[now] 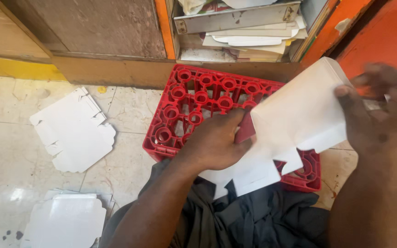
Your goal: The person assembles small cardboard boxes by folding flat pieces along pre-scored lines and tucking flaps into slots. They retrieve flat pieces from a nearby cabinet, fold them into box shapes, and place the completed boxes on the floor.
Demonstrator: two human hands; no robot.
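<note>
I hold a white die-cut cardboard box blank (295, 119) above a red plastic bottle crate (194, 105). My left hand (214, 140) grips the blank's lower left part, thumb pressed on the fold near a dark red patch. My right hand (377, 110) pinches its upper right edge, blurred. The blank is partly folded, with flaps hanging down over my lap. The crate lies flat on the floor, its round cells facing up.
A flat white box blank (74, 131) lies on the tiled floor to the left, and a stack of more blanks (65, 220) lies at lower left. A shelf with stacked papers (249, 36) stands behind the crate. My dark trousers (253, 220) fill the bottom.
</note>
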